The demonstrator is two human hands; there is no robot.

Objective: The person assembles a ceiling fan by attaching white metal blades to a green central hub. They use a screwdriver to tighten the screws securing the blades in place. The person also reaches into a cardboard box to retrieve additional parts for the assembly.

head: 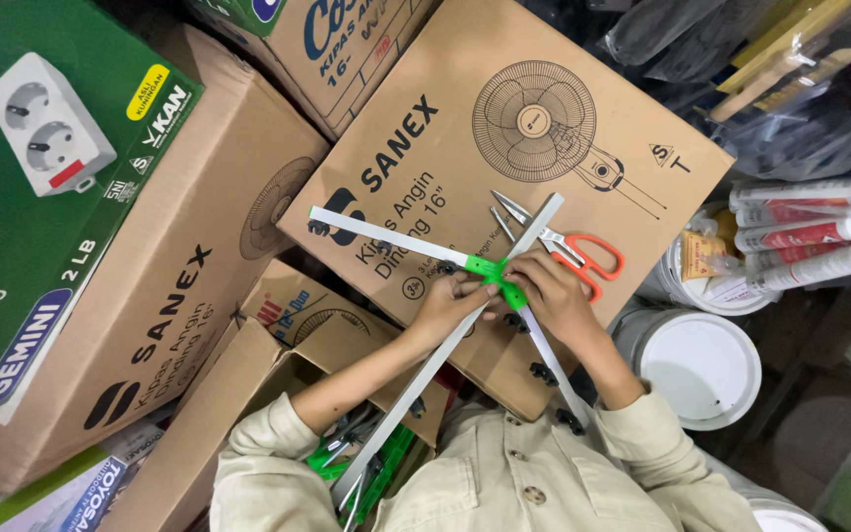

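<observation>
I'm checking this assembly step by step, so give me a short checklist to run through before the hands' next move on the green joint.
1. Both hands on the joint: left hand and right hand meet at the green connector. Ok.
2. White bars seated fully in the connector: cannot tell.
3. Work supported on the cardboard box: ok.
4. Scissors lie open right beside the right hand: not ok.

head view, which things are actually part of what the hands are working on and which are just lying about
In hand:
left hand and right hand on the green joint
white bars crossing there

Lying about:
orange scissors
fan carton underneath
white bucket lid
sealant tubes
green socket box
</observation>
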